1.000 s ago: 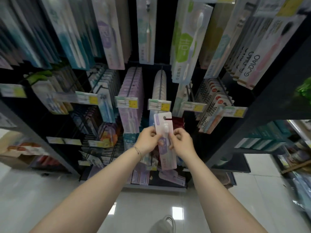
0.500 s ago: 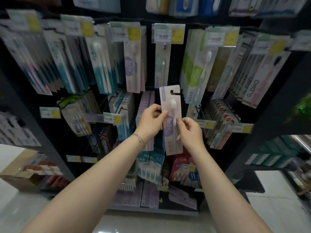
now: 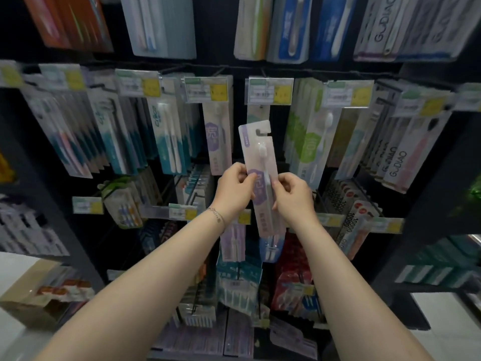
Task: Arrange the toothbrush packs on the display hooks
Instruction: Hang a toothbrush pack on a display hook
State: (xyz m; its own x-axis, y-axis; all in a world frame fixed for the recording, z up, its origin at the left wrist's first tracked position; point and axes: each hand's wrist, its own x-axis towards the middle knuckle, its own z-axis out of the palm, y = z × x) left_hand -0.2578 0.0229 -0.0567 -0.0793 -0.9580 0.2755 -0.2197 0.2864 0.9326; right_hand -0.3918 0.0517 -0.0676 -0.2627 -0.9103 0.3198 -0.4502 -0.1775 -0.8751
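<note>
1. Both hands are up in front of the display rack, sharing one toothbrush pack (image 3: 260,178): the left hand (image 3: 234,190) pinches its left edge between thumb and fingers, and the right hand (image 3: 291,196) grips its right edge the same way, fingers curled around the card.
2. That pack stands nearly upright, tipped a little to the left at the top, with its hook slot uppermost and a white brush head showing through the blister. It hangs on no hook; it is held in the air just below the price tag (image 3: 270,91) of the middle column.
3. A thin bracelet (image 3: 216,216) sits on the left wrist.
4. Just left of the held pack's top hangs a matching purple-labelled pack (image 3: 217,136), under its own price tag (image 3: 208,89).
5. To the right hang green-and-white packs (image 3: 309,142), and further right a row marked GUDIAO (image 3: 395,162).
6. Left of centre the hooks carry teal-and-white packs (image 3: 166,142).
7. Low on the rack sit red packs (image 3: 294,272), below the right forearm.
8. An open cardboard box (image 3: 33,295) with goods in it stands on the floor at the lower left; what it holds is too blurred to name.
</note>
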